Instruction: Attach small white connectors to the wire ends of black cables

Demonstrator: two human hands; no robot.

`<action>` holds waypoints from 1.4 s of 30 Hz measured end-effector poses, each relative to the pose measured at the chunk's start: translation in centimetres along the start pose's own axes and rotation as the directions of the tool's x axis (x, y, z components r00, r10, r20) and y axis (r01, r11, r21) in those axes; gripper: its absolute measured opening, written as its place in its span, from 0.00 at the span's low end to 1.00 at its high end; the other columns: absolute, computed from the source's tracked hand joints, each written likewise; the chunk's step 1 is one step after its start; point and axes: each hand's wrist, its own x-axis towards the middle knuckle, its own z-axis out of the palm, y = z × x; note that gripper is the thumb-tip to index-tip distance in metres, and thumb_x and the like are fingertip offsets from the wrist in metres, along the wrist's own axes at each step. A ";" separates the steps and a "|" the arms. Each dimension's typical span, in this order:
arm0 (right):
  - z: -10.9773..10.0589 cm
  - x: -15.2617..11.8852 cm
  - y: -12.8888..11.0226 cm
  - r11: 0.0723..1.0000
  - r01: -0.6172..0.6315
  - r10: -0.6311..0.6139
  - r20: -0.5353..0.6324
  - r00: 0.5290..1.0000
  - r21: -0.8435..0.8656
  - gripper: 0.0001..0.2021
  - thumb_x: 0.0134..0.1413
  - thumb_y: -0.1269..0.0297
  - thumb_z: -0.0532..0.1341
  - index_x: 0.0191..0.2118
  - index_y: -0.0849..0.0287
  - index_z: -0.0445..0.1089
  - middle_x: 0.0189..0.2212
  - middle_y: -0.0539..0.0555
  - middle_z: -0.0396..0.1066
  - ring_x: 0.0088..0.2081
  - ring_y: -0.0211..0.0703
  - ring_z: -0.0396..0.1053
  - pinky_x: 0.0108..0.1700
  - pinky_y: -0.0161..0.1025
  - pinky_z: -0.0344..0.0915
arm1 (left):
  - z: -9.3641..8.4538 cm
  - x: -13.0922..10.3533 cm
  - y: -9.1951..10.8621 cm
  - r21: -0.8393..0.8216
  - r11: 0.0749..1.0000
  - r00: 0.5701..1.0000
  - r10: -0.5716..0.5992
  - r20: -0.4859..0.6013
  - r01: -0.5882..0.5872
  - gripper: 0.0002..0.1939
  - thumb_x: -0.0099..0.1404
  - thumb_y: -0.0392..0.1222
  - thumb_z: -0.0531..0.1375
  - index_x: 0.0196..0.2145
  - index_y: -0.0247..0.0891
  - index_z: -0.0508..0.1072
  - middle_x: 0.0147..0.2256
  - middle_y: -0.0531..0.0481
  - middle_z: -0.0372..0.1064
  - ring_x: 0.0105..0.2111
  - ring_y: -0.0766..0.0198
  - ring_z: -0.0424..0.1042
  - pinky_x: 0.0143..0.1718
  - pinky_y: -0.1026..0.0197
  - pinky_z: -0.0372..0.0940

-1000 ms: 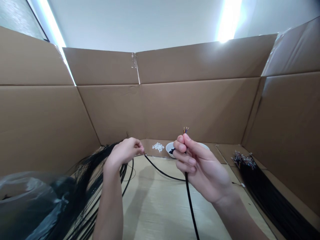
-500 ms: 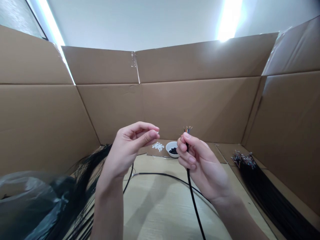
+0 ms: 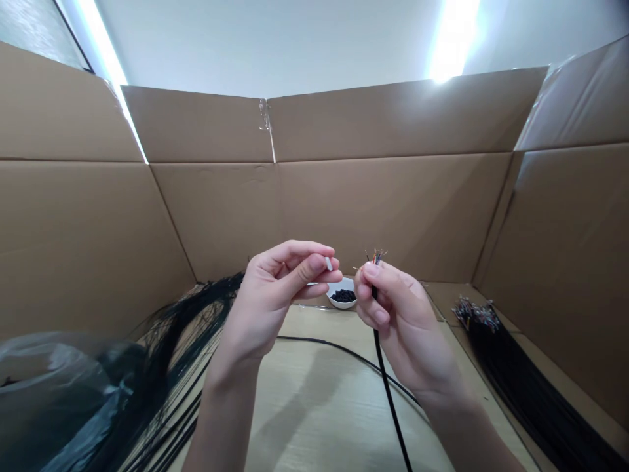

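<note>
My left hand (image 3: 289, 282) pinches a small white connector housing (image 3: 329, 263) between thumb and fingertips, with the other fingers loosely curled. To its right, my right hand (image 3: 398, 314) grips a black cable (image 3: 388, 387) just below its stripped end. Several thin coloured wires (image 3: 376, 256) with bare tips fan out above my right thumb, one poking toward the left. A short gap separates the white connector housing from the wires. Between and behind the hands stands a white bowl (image 3: 335, 288) of small black pieces (image 3: 343, 296), partly covered by my right hand.
Another black cable (image 3: 334, 343) curves across the pale tabletop (image 3: 299, 393). Bundles of black cables lie at the left (image 3: 171, 354) and right (image 3: 521, 373), beside a plastic bag (image 3: 63, 400) at the lower left. Cardboard walls (image 3: 393, 216) surround the work area.
My left hand has moved right, closer to the wires, and the white piece in it now shows clearly. It now covers the white pile on the table. My right hand has shifted slightly right.
</note>
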 end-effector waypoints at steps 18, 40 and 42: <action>-0.2 0.0 -0.2 0.996 -0.016 0.019 0.036 0.999 -0.086 0.17 0.56 0.59 0.72 0.22 0.59 0.68 0.20 0.46 0.64 0.21 0.29 0.50 0.23 0.32 0.46 | 0.6 -0.1 -0.4 0.040 0.999 1.000 0.024 0.014 -0.025 0.06 0.65 0.40 0.74 0.40 0.45 0.85 0.33 0.55 0.84 0.35 0.67 0.84 0.38 0.72 0.78; -0.4 0.2 0.1 0.996 -0.023 0.026 0.030 0.999 -0.090 0.17 0.54 0.60 0.72 0.22 0.59 0.67 0.20 0.46 0.64 0.20 0.29 0.49 0.23 0.32 0.45 | 0.7 -0.3 -0.3 0.064 0.997 0.999 0.044 -0.005 -0.044 0.06 0.64 0.38 0.75 0.39 0.44 0.84 0.32 0.57 0.84 0.33 0.70 0.83 0.36 0.74 0.76; -0.3 0.3 0.1 0.996 -0.029 0.031 0.031 0.999 -0.086 0.17 0.54 0.60 0.72 0.22 0.59 0.67 0.21 0.46 0.64 0.21 0.29 0.49 0.23 0.33 0.44 | 0.7 -0.3 -0.2 0.083 0.995 0.999 0.049 -0.015 -0.047 0.06 0.64 0.39 0.75 0.38 0.44 0.84 0.32 0.57 0.84 0.33 0.70 0.83 0.36 0.74 0.76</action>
